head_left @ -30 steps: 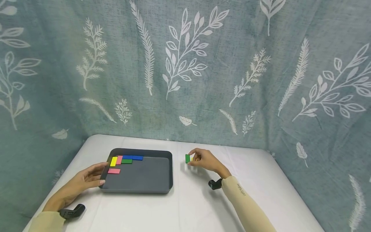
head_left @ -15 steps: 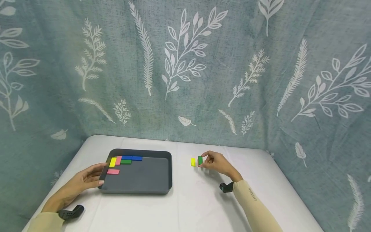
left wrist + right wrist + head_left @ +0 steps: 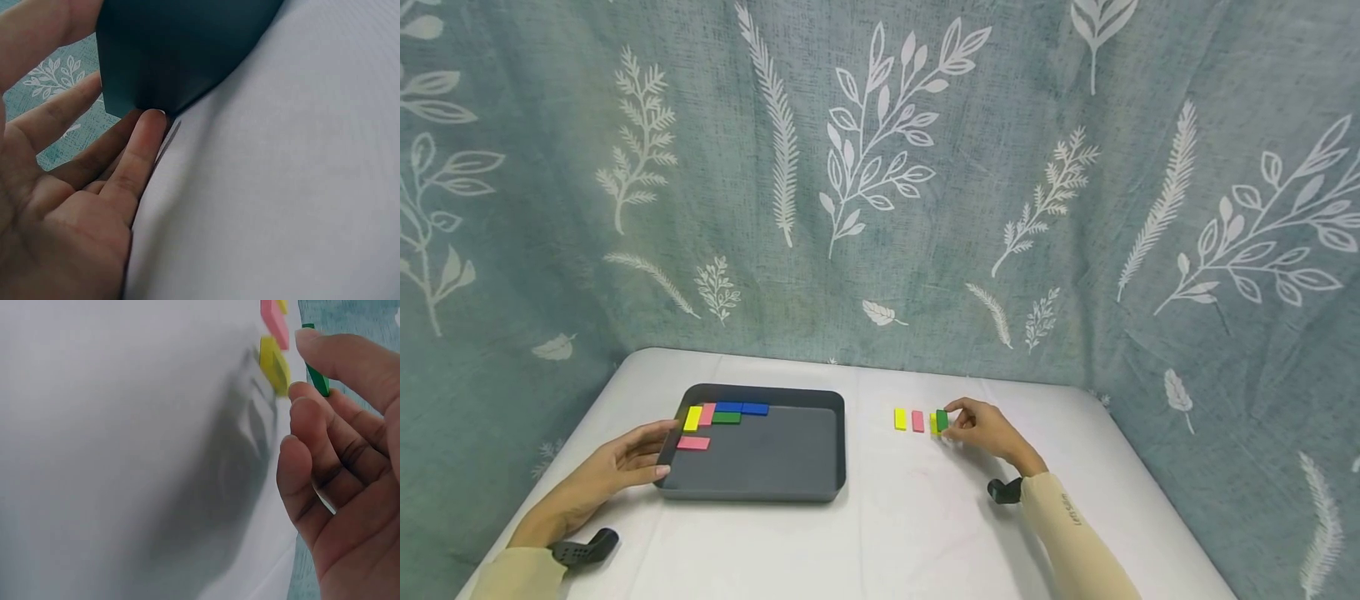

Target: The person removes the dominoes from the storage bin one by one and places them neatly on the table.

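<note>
My right hand [image 3: 992, 432] pinches a green rectangular block [image 3: 942, 421] between thumb and fingertips, just above the white table. In the right wrist view the green block [image 3: 317, 378] shows partly behind the thumb. Right beside it in the head view is a yellow block [image 3: 934, 424], partly covered. Farther left lie a pink block [image 3: 917, 422] and another yellow block [image 3: 900, 419]. My left hand [image 3: 617, 462] touches the left side of a dark grey tray [image 3: 752, 495] with thumb and fingertips, its fingers only slightly bent. The left wrist view shows the fingers against the tray's corner [image 3: 175, 56].
In the tray's far left corner sit a yellow block [image 3: 692, 418], a pink block [image 3: 707, 414], two blue blocks [image 3: 741, 408] and a green block [image 3: 726, 418]. Another pink block [image 3: 693, 443] lies nearer the front. A patterned curtain [image 3: 880, 208] hangs behind the white table [image 3: 760, 550].
My right hand has moved right with the green block, past the yellow and pink blocks, which are now uncovered, to a second yellow block. My left hand and the tray stay put.
</note>
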Tool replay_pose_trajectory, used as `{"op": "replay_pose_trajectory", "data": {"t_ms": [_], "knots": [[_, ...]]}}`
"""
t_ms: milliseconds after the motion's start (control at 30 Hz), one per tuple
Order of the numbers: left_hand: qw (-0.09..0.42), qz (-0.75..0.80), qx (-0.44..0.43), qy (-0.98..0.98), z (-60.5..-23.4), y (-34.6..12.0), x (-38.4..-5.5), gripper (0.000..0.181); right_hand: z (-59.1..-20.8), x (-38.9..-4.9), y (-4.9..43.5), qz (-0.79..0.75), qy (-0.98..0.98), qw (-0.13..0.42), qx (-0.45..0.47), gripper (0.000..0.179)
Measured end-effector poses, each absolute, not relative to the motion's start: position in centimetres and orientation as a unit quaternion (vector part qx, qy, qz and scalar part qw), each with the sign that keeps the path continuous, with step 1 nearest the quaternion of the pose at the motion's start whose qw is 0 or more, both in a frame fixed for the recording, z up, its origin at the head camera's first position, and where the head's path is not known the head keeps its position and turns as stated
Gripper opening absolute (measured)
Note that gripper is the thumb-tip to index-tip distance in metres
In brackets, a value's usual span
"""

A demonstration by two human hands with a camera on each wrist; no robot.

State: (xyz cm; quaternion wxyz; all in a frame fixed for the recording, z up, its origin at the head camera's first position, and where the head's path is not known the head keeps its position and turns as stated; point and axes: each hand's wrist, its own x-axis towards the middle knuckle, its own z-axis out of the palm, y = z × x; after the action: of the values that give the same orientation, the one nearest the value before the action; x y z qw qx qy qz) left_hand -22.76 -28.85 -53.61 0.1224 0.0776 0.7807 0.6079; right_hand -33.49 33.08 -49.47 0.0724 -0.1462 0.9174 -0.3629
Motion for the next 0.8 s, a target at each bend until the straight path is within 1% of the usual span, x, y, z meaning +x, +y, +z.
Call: {"op": "replay_pose_trajectory", "data": {"t_ms": [433, 567, 800], "knots": [[0.122, 0.622, 0.082, 0.769, -53.5, -28.8, -22.8, 0.08, -50.5, -33.8, 34.9, -0.348, 0.93, 0.076, -0.089, 0.045], [0.121, 0.626, 0.087, 0.765, -53.6, -28.9, -22.7, 0.078, -50.8, -34.0, 35.0, -0.346, 0.931, 0.074, -0.087, 0.046], [0.122, 0.624, 0.081, 0.767, -53.7, -29.0, -22.7, 0.079, -51.1, -34.3, 35.2, -0.343, 0.931, 0.081, -0.097, 0.044]]}}
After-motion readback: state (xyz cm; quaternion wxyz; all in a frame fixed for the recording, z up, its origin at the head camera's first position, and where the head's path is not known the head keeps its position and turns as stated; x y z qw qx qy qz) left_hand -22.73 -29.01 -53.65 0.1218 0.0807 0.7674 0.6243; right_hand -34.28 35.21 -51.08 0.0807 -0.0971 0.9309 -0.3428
